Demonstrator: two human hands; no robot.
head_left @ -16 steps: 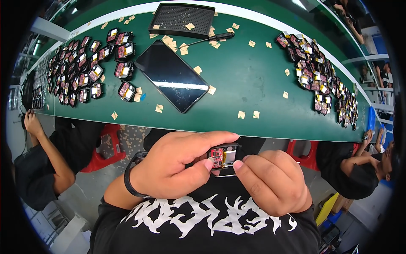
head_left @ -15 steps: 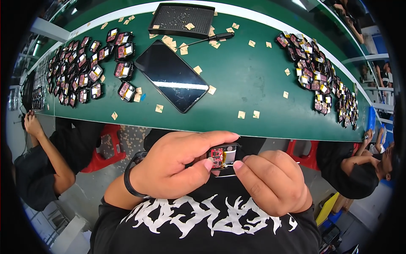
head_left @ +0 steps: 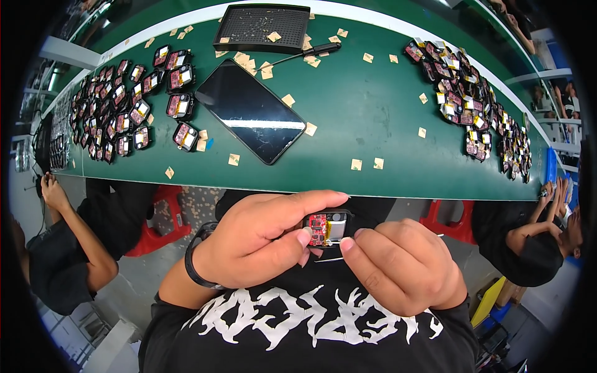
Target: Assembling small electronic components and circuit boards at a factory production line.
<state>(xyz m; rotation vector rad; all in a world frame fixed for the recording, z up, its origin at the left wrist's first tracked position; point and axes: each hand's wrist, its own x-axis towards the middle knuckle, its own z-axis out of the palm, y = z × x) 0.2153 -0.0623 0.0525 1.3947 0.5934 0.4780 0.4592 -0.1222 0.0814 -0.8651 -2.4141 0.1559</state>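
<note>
Fingertips of the left hand (head_left: 252,245) pinch the small open module (head_left: 326,227), red circuit board and silvery cell showing, held close to the chest below the green worktop (head_left: 373,105) edge. The right hand (head_left: 401,267) is closed in a grip on thin tweezers (head_left: 329,259) just beneath it. For clean work, I judge the module should stay level and pinched by its edges, the tweezers' tip moving lightly. Beyond lie a dark phone (head_left: 252,110), paper scraps and piles of similar modules (head_left: 118,109).

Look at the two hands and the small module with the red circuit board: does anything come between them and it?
Nothing visible does. The left hand pinches the small module between thumb and forefinger, and the right hand touches it from the other side. Both hold it below the green table edge, apart from the parts there.
</note>
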